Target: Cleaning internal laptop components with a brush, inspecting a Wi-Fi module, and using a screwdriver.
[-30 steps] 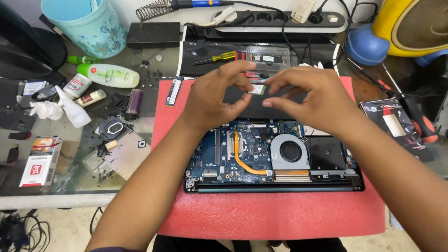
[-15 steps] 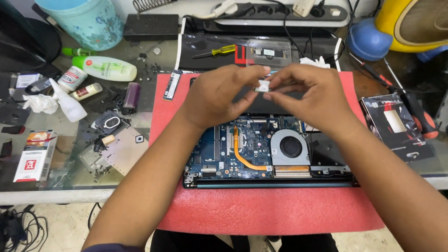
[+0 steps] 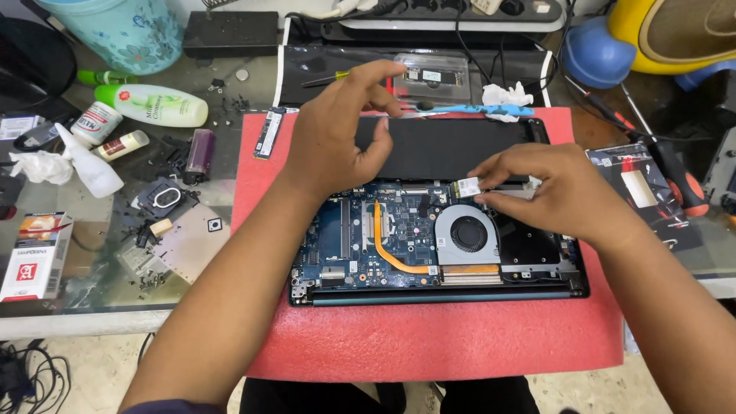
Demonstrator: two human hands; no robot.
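Right hand [image 3: 563, 192] low over the opened laptop [image 3: 437, 222], thumb and forefinger pinched narrow on a small white-labelled card [image 3: 468, 186], held just above the round fan [image 3: 468, 234] and at the lower edge of the black battery [image 3: 445, 146]. Left hand [image 3: 333, 138] raised over the battery's left end, fingers loosely curled and spread, holding nothing, thumb apart from the forefinger. Laptop lying bottom-up with its cover off, blue board exposed, a copper heat pipe [image 3: 391, 249] curving from the board's middle toward the fan. All of it resting on a red foam mat [image 3: 429, 345] spread across a glass table [image 3: 115, 299]. Behind the laptop, a clear plastic case [image 3: 433, 77] with a dark stick inside, a blue toothbrush [image 3: 475, 111] and a crumpled white tissue [image 3: 506, 96] just beside it. At the mat's upper left edge, a narrow dark stick [image 3: 268, 132] lying flat. Further left, a pale green bottle [image 3: 153, 105] on its side, a purple lighter [image 3: 199, 150], a white squeeze bottle [image 3: 88, 162], scattered screws and small parts. Far left, a red-and-white box [image 3: 34, 257] near the table's front edge. On the right, a screwdriver with an orange-and-black handle [image 3: 678, 180] near a dark packet [image 3: 636, 188].
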